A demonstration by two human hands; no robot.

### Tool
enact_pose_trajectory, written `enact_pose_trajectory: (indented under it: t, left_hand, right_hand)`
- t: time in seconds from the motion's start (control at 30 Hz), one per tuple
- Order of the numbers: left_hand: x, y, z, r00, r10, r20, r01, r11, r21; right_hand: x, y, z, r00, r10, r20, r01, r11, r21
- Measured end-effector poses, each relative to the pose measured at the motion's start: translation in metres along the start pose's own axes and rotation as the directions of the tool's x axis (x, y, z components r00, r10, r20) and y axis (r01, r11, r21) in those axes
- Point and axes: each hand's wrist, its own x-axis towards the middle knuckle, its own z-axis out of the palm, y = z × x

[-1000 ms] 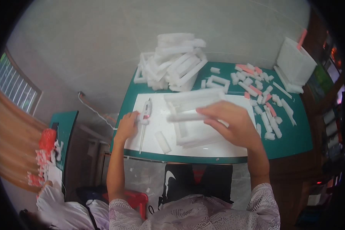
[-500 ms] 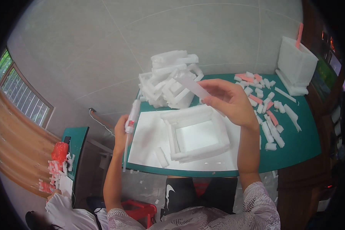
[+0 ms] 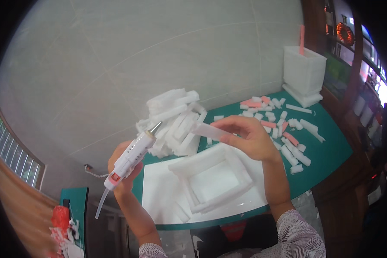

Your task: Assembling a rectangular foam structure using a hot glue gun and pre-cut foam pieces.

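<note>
My left hand (image 3: 121, 165) is wrapped round a white hot glue gun (image 3: 131, 158). Its metal nozzle points up and to the right, and a clear glue stick (image 3: 101, 204) sticks out of its rear end. Between the thumb and fingers of my right hand (image 3: 251, 136) is a flat white foam strip (image 3: 207, 130), its free end toward the nozzle but apart from it. Below, a rectangular white foam frame (image 3: 247, 182) with raised walls lies on a white board (image 3: 159, 189). A small loose foam strip (image 3: 181, 212) rests left of the frame.
Stacked white foam frames (image 3: 170, 105) stand behind my hands. White and pink foam scraps (image 3: 294, 152) are strewn over the right of the green table (image 3: 327, 152). A tall white foam box (image 3: 304, 71) stands at the far right corner. Another green table (image 3: 75, 195) is at left.
My left hand has raised the glue gun and tilted its nozzle up toward the right. My right hand has lowered the foam strip slightly. The whole view has shifted and turned.
</note>
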Motion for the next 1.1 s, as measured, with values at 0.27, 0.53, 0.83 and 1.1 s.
enact_pose_trajectory:
  t: [0.27,0.53,0.83,1.1]
  left_hand:
    - [0.001,-0.04,0.0,0.985,0.145,0.09,-0.086,0.876,-0.474]
    - [0.013,-0.039,0.016,0.963,0.24,0.122,-0.176,0.904,-0.389]
    - [0.012,-0.039,0.028,0.976,0.192,0.103,-0.141,0.918,-0.371]
    - [0.014,-0.039,0.034,0.963,0.259,0.071,-0.235,0.941,-0.241]
  right_hand:
    - [0.008,0.008,0.022,0.996,-0.067,-0.052,0.061,0.993,-0.102]
    - [0.006,0.012,0.02,0.991,-0.115,-0.063,0.093,0.956,-0.277]
    - [0.007,0.009,0.017,0.978,0.204,0.044,-0.209,0.958,0.199]
    - [0.003,0.011,0.021,0.94,0.315,0.128,-0.34,0.865,0.369]
